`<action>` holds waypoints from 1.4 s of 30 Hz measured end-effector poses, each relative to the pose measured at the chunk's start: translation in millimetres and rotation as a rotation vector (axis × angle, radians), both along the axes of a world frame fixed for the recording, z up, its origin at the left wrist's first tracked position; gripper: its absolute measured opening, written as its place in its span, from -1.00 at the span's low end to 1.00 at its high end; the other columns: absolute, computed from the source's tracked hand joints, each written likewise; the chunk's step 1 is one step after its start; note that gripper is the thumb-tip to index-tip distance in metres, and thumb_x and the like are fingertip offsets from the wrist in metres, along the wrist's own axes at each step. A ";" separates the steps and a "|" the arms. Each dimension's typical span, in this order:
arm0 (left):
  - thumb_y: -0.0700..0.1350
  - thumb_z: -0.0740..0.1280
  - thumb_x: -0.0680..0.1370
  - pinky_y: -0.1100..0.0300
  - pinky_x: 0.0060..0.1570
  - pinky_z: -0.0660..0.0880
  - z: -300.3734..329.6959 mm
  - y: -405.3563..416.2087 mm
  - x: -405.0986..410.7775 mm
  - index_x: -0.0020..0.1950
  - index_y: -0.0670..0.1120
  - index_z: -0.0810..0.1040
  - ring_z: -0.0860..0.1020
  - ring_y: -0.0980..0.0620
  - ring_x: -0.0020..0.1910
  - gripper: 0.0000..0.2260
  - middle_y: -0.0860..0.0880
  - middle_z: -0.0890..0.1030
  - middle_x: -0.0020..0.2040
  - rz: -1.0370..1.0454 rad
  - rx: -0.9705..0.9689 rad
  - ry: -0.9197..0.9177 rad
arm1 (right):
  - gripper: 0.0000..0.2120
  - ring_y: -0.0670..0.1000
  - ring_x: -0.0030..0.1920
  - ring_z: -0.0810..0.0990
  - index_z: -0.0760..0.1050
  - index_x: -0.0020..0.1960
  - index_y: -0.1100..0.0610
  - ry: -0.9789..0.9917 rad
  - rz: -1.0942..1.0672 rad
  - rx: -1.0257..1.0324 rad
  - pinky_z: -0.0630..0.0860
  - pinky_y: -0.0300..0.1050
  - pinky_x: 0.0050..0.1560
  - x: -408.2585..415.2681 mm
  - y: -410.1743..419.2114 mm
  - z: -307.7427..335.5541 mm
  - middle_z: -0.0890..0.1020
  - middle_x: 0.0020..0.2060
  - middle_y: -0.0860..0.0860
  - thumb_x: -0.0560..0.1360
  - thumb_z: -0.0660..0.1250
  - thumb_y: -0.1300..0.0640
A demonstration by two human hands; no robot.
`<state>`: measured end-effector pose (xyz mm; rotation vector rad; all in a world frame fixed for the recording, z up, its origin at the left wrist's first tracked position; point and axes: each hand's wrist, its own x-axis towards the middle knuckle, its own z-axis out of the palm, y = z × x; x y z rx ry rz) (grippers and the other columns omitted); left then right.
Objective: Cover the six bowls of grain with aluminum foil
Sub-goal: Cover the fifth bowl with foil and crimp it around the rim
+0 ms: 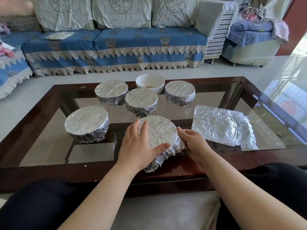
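The near bowl (pixel 160 131) sits at the front edge of the glass surface (pixel 232 103) between the hands: the left hand (pixel 141 143) lies spread flat on its foil top, while the right hand (pixel 191 141) pinches the crumpled foil skirt at the bowl's right side. The spare foil sheet (pixel 222 127) lies flat just right of the right hand, the nearer one, and the one uncovered white bowl (pixel 150 83) stands at the far middle behind four wrapped bowls. I see no brand or writing anywhere.
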<state>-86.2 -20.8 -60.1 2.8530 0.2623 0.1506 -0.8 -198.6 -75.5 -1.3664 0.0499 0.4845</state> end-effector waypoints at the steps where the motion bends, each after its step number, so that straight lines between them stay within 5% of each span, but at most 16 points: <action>1: 0.64 -0.20 0.24 -0.03 0.53 0.01 0.4 -0.1 -0.1 0.63 -0.06 -0.05 -0.06 -0.10 0.58 0.13 -0.12 -0.05 0.61 -0.001 0.000 0.001 | -0.74 0.03 -0.49 0.52 0.54 -0.16 0.26 -0.018 -0.010 -0.046 0.46 -0.17 -0.50 -0.1 0.6 -1.0 0.59 -0.40 0.12 0.56 0.34 0.06; 6: 0.65 -0.14 0.28 -0.05 0.52 0.04 -0.2 -1.2 -0.5 0.63 -0.05 -0.06 -0.07 -0.11 0.58 0.10 -0.11 -0.06 0.61 0.006 -0.026 0.010 | -0.62 0.01 -0.42 0.49 0.58 -0.12 0.29 -0.057 -0.022 -0.213 0.44 -0.12 -0.33 2.8 6.3 -7.5 0.57 -0.42 0.07 0.59 0.31 -0.05; 11: 0.61 -0.09 0.31 -0.04 0.52 0.04 0.9 -2.8 -1.4 0.62 -0.06 -0.06 -0.06 -0.13 0.57 0.07 -0.12 -0.07 0.61 0.013 -0.012 0.018 | -0.52 0.14 -0.16 0.56 0.53 0.09 0.43 0.003 0.007 -0.185 0.51 0.04 -0.09 5.1 11.4 -7.8 0.61 -0.16 0.27 0.61 0.27 -0.05; 20: 0.63 -0.13 0.29 -0.05 0.51 0.05 -0.3 -4.2 -0.3 0.62 -0.04 -0.04 -0.04 -0.14 0.56 0.08 -0.12 -0.05 0.61 0.026 -0.023 0.007 | -0.92 0.12 -0.28 0.45 0.51 -0.09 0.19 -0.039 -0.117 -0.047 0.40 0.00 -0.25 5.8 18.9 -10.5 0.54 -0.30 0.16 0.58 0.31 0.23; 28: 0.59 -0.06 0.31 -0.03 0.51 0.04 -0.5 -5.4 0.9 0.62 -0.03 -0.05 -0.06 -0.12 0.56 0.04 -0.11 -0.06 0.60 0.029 -0.029 0.012 | -0.93 0.08 -0.33 0.52 0.50 -0.02 0.22 0.100 -0.073 0.118 0.49 -0.03 -0.27 6.8 18.3 -9.8 0.60 -0.26 0.15 0.57 0.27 0.34; 33: 0.63 -0.13 0.28 -0.06 0.50 0.09 -3.3 -4.2 0.3 0.62 -0.03 -0.03 -0.03 -0.14 0.56 0.09 -0.12 -0.03 0.60 0.029 -0.027 -0.012 | -0.79 0.00 -0.40 0.37 0.44 -0.18 0.11 -0.072 -0.164 -0.018 0.32 -0.08 -0.35 8.9 22.4 -16.6 0.48 -0.36 0.03 0.53 0.30 0.38; 38: 0.64 -0.19 0.22 -0.04 0.49 0.11 -3.3 -6.9 0.3 0.62 -0.04 -0.01 -0.01 -0.15 0.55 0.13 -0.13 -0.01 0.59 0.050 -0.006 -0.020 | -0.78 -0.10 -0.35 0.49 0.46 -0.20 -0.01 -0.420 -0.217 -0.362 0.41 -0.21 -0.27 1.2 20.9 -13.5 0.58 -0.32 -0.07 0.51 0.37 0.28; 42: 0.62 -0.22 0.25 -0.04 0.48 0.14 -3.6 -13.7 0.0 0.61 -0.05 0.02 0.03 -0.18 0.55 0.11 -0.17 0.03 0.59 0.113 0.036 -0.027 | -0.77 -0.08 -0.18 0.62 0.58 -0.11 -0.06 -0.518 -0.210 -0.472 0.52 -0.18 -0.12 -5.8 15.1 -12.8 0.68 -0.16 -0.10 0.53 0.32 0.26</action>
